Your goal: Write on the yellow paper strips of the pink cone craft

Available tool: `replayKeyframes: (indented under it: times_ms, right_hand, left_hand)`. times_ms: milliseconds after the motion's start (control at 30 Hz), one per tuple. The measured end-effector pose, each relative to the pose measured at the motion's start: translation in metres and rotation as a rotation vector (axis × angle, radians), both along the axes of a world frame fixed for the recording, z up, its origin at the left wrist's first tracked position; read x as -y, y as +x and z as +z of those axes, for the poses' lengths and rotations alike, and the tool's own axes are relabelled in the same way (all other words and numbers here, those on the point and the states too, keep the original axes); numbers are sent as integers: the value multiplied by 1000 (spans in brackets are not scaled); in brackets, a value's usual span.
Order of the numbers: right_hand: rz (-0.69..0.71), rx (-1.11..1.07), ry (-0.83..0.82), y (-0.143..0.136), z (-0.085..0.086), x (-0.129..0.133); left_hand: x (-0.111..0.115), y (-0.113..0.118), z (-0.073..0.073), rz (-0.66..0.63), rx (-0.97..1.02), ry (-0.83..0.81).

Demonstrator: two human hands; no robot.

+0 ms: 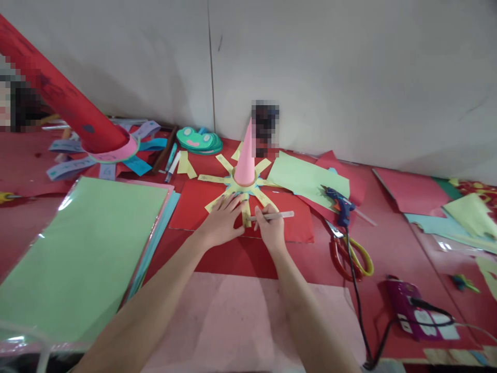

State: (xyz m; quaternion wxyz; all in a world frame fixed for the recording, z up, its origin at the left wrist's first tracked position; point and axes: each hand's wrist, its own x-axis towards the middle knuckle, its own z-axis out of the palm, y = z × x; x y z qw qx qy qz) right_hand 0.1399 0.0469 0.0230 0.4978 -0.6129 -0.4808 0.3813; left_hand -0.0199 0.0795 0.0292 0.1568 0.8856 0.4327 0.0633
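A pink paper cone (pixel 244 160) stands upright in the middle of a yellow paper ring with strips (pixel 212 178) spread out like rays. The strips carry small drawn marks. My left hand (pixel 223 220) lies flat with fingers spread over the lower strips. In my right hand (pixel 271 228) is a white pen (pixel 285 214), its tip near the end of the front strip (pixel 246 210). Under the strips lies a red paper sheet (pixel 190 207).
Green paper sheets (pixel 97 238) lie at left, near a red paper tube (pixel 77 103) with purple and blue strips. On the right are a blue glue gun (pixel 344 207), scissors (pixel 365 257) and a purple power strip (pixel 407 305) with a black cord. Green frog-face cutouts (pixel 199 141) sit by the wall.
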Motion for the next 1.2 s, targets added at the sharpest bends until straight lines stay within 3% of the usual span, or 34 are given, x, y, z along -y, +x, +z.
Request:
replayKeyframes:
  times_ms: [1200]
  right_hand:
    - [3, 22, 28, 3, -5, -3]
  left_hand:
    - [0, 1, 2, 14, -47, -45]
